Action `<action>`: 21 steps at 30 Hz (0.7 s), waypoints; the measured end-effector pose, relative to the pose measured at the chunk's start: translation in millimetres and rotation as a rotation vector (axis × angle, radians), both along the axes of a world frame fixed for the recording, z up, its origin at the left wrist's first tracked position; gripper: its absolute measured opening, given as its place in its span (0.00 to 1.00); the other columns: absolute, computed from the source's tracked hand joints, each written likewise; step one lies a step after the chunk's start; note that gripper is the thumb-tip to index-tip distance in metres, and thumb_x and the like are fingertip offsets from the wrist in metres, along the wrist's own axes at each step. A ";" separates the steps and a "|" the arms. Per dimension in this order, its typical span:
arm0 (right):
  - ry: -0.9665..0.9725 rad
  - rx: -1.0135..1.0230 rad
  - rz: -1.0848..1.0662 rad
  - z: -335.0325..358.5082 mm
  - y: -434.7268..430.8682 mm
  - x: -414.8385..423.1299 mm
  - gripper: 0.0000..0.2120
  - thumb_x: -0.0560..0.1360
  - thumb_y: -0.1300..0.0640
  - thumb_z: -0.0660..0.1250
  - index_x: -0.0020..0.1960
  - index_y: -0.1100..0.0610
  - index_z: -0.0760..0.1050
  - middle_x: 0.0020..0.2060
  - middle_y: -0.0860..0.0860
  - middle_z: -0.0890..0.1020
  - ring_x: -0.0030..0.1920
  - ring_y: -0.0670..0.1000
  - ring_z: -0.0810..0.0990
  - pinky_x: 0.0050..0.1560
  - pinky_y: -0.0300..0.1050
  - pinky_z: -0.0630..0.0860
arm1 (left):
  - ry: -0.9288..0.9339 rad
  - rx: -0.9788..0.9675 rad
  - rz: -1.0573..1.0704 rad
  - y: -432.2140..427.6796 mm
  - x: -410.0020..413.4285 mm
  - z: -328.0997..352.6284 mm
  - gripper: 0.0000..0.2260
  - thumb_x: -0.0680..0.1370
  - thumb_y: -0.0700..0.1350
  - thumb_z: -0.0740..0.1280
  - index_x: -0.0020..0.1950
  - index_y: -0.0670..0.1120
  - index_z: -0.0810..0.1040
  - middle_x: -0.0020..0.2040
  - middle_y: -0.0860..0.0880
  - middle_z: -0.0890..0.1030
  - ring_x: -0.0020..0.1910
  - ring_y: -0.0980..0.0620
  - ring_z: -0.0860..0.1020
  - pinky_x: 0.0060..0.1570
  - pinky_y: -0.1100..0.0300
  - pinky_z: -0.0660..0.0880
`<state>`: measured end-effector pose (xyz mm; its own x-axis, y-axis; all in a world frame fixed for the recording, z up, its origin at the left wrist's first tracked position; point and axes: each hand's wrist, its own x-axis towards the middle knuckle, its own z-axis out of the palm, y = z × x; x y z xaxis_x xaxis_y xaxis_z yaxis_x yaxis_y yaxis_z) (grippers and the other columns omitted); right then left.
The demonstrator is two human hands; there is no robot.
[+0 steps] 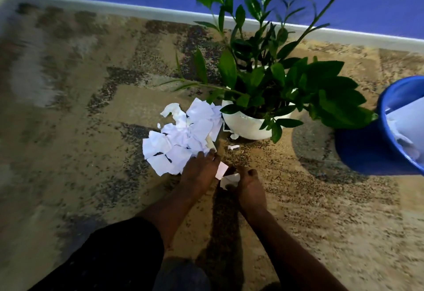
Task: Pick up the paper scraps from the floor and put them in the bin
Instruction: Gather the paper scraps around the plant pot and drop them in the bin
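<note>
A heap of white paper scraps lies on the patterned carpet just left of a white plant pot. My left hand rests palm down on the near right edge of the heap, fingers spread over the scraps. My right hand is beside it, fingers closed on a white paper scrap. Another scrap sits between the two hands, and a tiny one lies by the pot. The blue bin stands at the right edge with paper inside it.
A leafy green plant in a white pot stands right behind the scraps, its leaves reaching over toward the bin. A blue wall with a white skirting board runs along the back. My dark-clothed knee is at the bottom left.
</note>
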<state>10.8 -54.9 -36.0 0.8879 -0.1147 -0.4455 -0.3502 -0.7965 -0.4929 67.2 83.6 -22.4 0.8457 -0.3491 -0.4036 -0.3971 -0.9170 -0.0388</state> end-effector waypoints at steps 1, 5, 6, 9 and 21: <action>0.007 -0.022 0.014 -1.5 1.5 1.0 0.27 0.72 0.55 0.71 0.68 0.53 0.68 0.61 0.58 0.71 0.51 0.58 0.79 0.47 0.48 0.77 | -0.001 0.001 -0.023 1.2 1.4 -0.9 0.26 0.75 0.42 0.68 0.71 0.46 0.64 0.69 0.43 0.70 0.62 0.41 0.73 0.56 0.50 0.74; 0.025 -0.115 0.048 -4.9 4.6 5.6 0.26 0.73 0.55 0.70 0.69 0.52 0.67 0.61 0.58 0.70 0.52 0.57 0.79 0.45 0.46 0.76 | 0.049 0.049 -0.086 0.5 5.8 3.1 0.15 0.69 0.45 0.74 0.55 0.49 0.79 0.52 0.48 0.81 0.49 0.45 0.79 0.41 0.55 0.79; 0.022 -0.118 0.047 -5.7 5.0 6.7 0.25 0.73 0.55 0.70 0.68 0.53 0.67 0.61 0.58 0.70 0.51 0.57 0.79 0.45 0.46 0.77 | 0.042 0.061 -0.091 -0.1 7.3 4.5 0.15 0.69 0.45 0.74 0.55 0.49 0.79 0.51 0.48 0.81 0.49 0.46 0.79 0.40 0.55 0.79; 0.008 -0.112 0.059 -9.6 3.4 8.8 0.25 0.73 0.56 0.70 0.67 0.54 0.68 0.59 0.58 0.71 0.50 0.58 0.79 0.45 0.48 0.78 | 0.067 0.034 -0.132 -0.7 12.6 1.2 0.20 0.75 0.41 0.68 0.66 0.44 0.70 0.61 0.43 0.75 0.59 0.42 0.75 0.49 0.51 0.76; -0.156 -0.045 -0.131 2.2 -46.7 16.1 0.07 0.76 0.61 0.66 0.51 0.58 0.82 0.47 0.56 0.81 0.37 0.48 0.74 0.31 0.25 0.60 | 0.185 -0.413 0.367 -24.7 14.2 14.5 0.20 0.74 0.48 0.71 0.65 0.49 0.74 0.59 0.46 0.80 0.58 0.48 0.78 0.55 0.56 0.75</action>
